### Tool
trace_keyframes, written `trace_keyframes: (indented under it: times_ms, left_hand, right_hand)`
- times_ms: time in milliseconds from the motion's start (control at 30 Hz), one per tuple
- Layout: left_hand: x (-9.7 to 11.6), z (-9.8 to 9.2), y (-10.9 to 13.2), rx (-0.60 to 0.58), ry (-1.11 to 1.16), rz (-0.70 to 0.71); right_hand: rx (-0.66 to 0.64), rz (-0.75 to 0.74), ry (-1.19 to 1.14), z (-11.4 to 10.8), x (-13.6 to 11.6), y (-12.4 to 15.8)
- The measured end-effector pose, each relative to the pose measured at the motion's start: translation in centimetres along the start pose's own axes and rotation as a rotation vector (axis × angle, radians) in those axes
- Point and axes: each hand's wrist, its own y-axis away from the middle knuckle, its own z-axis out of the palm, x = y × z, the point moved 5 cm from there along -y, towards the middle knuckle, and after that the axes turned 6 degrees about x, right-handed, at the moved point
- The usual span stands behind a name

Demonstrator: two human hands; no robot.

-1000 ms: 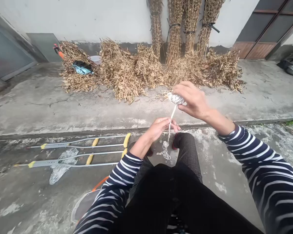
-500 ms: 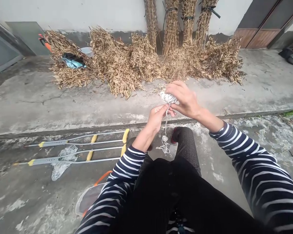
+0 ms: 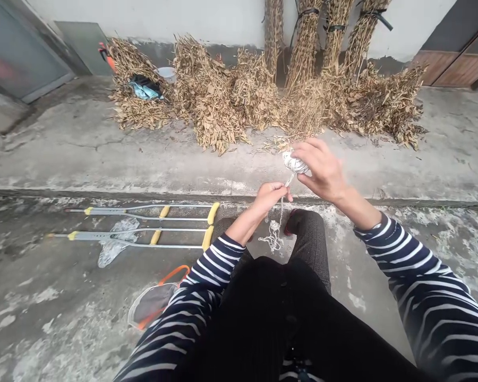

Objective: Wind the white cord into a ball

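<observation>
While the two bare hands are raised over the lap, the right hand [image 3: 322, 168] cradles a rounded ball of white twine [image 3: 295, 163] at its fingertips, its fingers curled over the top and its thumb beneath, closed only partway. The ball lies up and to the right of the left hand [image 3: 269, 197], so the right hand is the nearer of the two. Its long axis runs roughly sideways, tipped a little. A thin white strand [image 3: 289, 181] leaves the underside of the ball and slants down and left into the left hand, whose fingers and thumb draw together in a tight pinch on it. Below that hand, the strand drops to a loose, knotted tangle of twine [image 3: 274, 236] just beside the black-trousered knee [image 3: 308, 239]; whether the tangle hangs free or rests on the ground is hard to tell. Lower and to the left of the left hand, two grey aluminium crutches with yellow grips [image 3: 103, 210] lie on the concrete. Well beyond the right hand are heaps of dried brown bean plants [image 3: 219, 106]. The right fingers hide part of the ball, and the left fingers hide the strand where they pinch it.
</observation>
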Motion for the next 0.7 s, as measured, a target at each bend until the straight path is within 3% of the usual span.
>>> trace_keyframes:
  times_ms: [133, 233, 367, 500, 600, 700]
  left_hand:
    - [-0.5, -0.3, -0.6, 0.010, 0.009, 0.048]
    - [-0.6, 0.1, 0.6, -0.140, 0.041, 0.084]
    - [-1.1, 0.5, 2.9, -0.345, 0.111, 0.032]
    - [-1.9, 0.4, 2.9, -0.314, 0.079, -0.036]
    - [-2.4, 0.5, 1.1, -0.272, 0.002, -0.079]
    - [-2.6, 0.1, -1.1, -0.154, -0.120, -0.085]
  right_hand:
    - [0.011, 0.033, 0.025, -0.1, 0.3, 0.1]
    - [-0.002, 0.104, 0.014, 0.0, 1.6, 0.6]
    - [-0.023, 0.185, -0.007, 0.2, 3.0, 1.6]
    - [-0.035, 0.221, -0.030, 0.5, 2.6, 1.7]
    - [-0.047, 0.228, -0.060, 0.6, 1.6, 1.2]
    - [-0.066, 0.247, -0.059, 0.5, 1.2, 1.0]
